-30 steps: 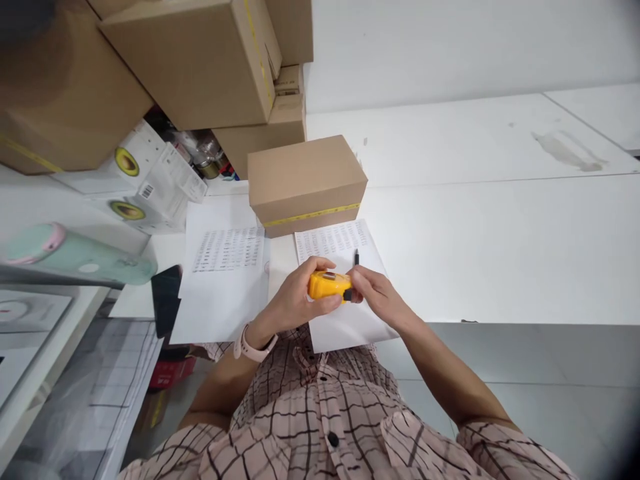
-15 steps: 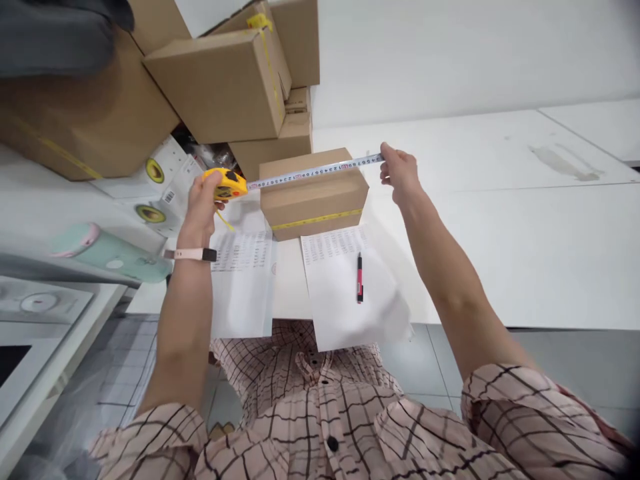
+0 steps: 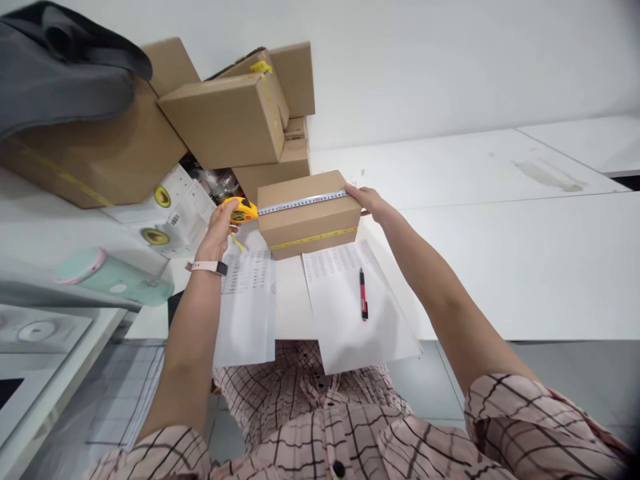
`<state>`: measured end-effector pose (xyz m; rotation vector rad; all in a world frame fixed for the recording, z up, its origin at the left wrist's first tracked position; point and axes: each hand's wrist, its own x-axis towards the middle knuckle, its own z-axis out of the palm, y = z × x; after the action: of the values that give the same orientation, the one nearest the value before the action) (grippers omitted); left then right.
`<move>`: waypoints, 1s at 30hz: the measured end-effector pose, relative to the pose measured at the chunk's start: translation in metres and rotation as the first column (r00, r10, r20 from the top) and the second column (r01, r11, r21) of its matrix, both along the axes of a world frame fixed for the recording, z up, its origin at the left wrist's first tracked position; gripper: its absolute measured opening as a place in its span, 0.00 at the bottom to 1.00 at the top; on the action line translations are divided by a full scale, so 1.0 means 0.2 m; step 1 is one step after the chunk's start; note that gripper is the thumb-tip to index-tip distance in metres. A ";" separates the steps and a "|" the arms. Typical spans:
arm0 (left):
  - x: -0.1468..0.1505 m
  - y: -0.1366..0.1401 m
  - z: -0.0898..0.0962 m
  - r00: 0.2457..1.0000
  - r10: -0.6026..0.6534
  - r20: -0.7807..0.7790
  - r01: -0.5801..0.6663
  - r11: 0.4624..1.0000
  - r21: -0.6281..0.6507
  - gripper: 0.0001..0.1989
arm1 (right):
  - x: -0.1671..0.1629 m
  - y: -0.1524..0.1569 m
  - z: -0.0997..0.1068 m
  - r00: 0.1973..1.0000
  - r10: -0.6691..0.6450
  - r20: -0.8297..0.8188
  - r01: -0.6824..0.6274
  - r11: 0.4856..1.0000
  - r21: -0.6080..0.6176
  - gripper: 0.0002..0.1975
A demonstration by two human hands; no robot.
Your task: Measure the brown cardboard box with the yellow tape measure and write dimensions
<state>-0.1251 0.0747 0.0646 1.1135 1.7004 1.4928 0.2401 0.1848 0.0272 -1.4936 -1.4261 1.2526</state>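
My left hand (image 3: 219, 228) is closed around the yellow case of a tape measure (image 3: 243, 211), just beside the left end of a brown cardboard box (image 3: 313, 227). The white blade (image 3: 303, 201) is pulled out and lies along the top of the box, its numbers facing up. At the box's right end, my right hand (image 3: 369, 200) pinches the blade's end, with fingers against the box edge. Yellow tape (image 3: 315, 238) printed with marks runs along the box's near side. A short yellow strap (image 3: 237, 241) hangs below my left hand.
Printed sheets (image 3: 245, 320) and a paper (image 3: 350, 333) bearing a red-and-black pen (image 3: 363, 295) lie in front of the box. Stacked cartons (image 3: 225, 123), avocado-print boxes (image 3: 175, 212) and a mint bottle (image 3: 117, 277) stand left. The white table (image 3: 500, 260) stretches right.
My right hand has moved left and down to the box's right end, so less blade is out. The blade now rests along the box top. The view has tilted up slightly.
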 end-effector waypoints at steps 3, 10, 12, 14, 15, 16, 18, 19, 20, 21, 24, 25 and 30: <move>-0.01 -0.01 0.00 1.000 -0.015 0.002 0.015 1.000 -0.002 0.22 | 0.00 -0.02 0.01 0.998 0.020 -0.062 -0.023 0.999 -0.046 0.25; -0.02 -0.02 -0.01 1.000 -0.031 0.002 0.031 0.999 -0.012 0.20 | -0.05 0.00 -0.01 0.979 -0.151 -0.137 0.149 0.988 -0.029 0.17; -0.01 -0.02 -0.01 0.999 -0.045 -0.008 0.045 0.999 -0.019 0.20 | -0.06 0.01 -0.02 0.978 -0.178 -0.105 0.182 0.983 0.035 0.18; 0.00 -0.02 0.00 0.998 -0.054 -0.013 0.053 0.998 -0.031 0.21 | -0.07 0.01 -0.02 0.979 -0.198 -0.047 0.202 0.972 0.119 0.20; 0.00 -0.03 0.01 0.999 -0.051 -0.015 0.051 0.998 -0.032 0.21 | -0.07 0.01 -0.02 0.979 -0.205 -0.019 0.205 0.967 0.151 0.20; 0.01 -0.04 0.03 0.999 -0.045 -0.020 0.044 0.999 -0.030 0.21 | -0.07 0.02 -0.01 0.977 -0.213 0.004 0.209 0.963 0.170 0.21; 0.02 -0.07 0.07 0.999 -0.032 -0.041 0.031 0.999 -0.013 0.20 | -0.05 0.02 0.01 0.977 -0.212 0.024 0.204 0.961 0.188 0.21; 0.03 -0.11 0.09 0.997 -0.048 -0.057 0.048 0.999 -0.006 0.20 | -0.04 0.02 0.03 0.978 -0.206 0.016 0.199 0.959 0.200 0.21; 0.04 -0.16 0.11 0.993 -0.091 -0.072 0.090 0.996 -0.010 0.20 | -0.03 0.02 0.06 0.981 -0.196 -0.007 0.193 0.956 0.221 0.21; 0.06 -0.22 0.13 0.985 -0.153 -0.079 0.152 0.988 -0.026 0.21 | -0.01 0.02 0.09 0.982 -0.182 -0.040 0.186 0.950 0.251 0.20; 0.18 -0.45 0.11 0.900 -0.435 0.024 0.432 0.885 -0.173 0.27 | 0.01 0.03 0.19 0.986 -0.095 -0.140 0.140 0.922 0.360 0.19; 0.25 -0.53 0.08 0.840 -0.532 0.106 0.541 0.809 -0.229 0.28 | 0.00 0.03 0.22 0.988 -0.050 -0.148 0.105 0.915 0.390 0.18; 0.63 -0.76 -0.14 0.605 -0.570 0.555 0.710 0.702 -0.054 0.26 | -0.18 0.07 0.24 0.986 0.167 -0.022 -0.142 0.897 0.419 0.17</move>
<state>0.0016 -0.0772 0.0356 0.9314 0.9243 0.9156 0.2051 0.1988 0.0759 -1.0634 -1.6748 0.9881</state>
